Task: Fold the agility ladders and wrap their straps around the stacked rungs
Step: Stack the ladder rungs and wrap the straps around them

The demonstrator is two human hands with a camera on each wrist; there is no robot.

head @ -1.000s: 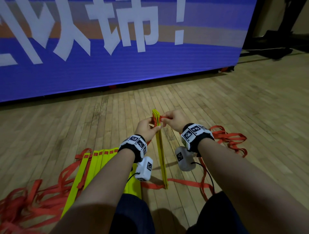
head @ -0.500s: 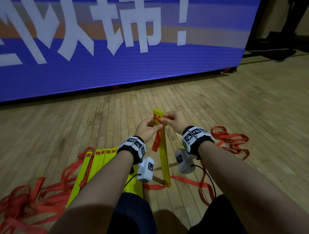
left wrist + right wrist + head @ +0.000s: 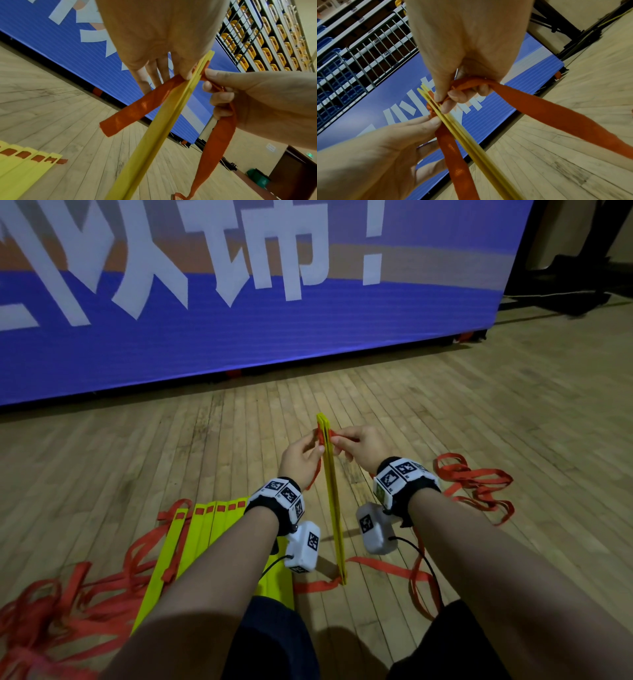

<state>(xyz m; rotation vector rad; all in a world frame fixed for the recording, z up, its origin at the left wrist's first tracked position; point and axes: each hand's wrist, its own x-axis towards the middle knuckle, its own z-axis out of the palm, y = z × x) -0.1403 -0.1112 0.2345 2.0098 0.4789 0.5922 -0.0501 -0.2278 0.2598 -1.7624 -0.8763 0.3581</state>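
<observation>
A thin stack of yellow rungs (image 3: 333,498) stands on end on the wooden floor between my hands; it also shows as yellow rungs (image 3: 159,127) and yellow rungs (image 3: 471,136). My left hand (image 3: 301,455) pinches an orange strap (image 3: 137,106) against the stack's left side near the top. My right hand (image 3: 356,445) grips the orange strap (image 3: 539,106) on the right side, fingers curled round it. The strap's free left end hangs short; the right part trails down to the floor.
A second ladder's yellow rungs (image 3: 209,529) lie fanned on the floor at my left, with tangled orange straps (image 3: 61,611) around them. More orange strap (image 3: 476,484) is heaped at the right. A blue banner wall (image 3: 239,320) stands ahead. My knees are at the bottom.
The hands stay at the top of the upright stack. The strap's loose end, which hung down the left side half a second ago, now sits shorter against my left hand.
</observation>
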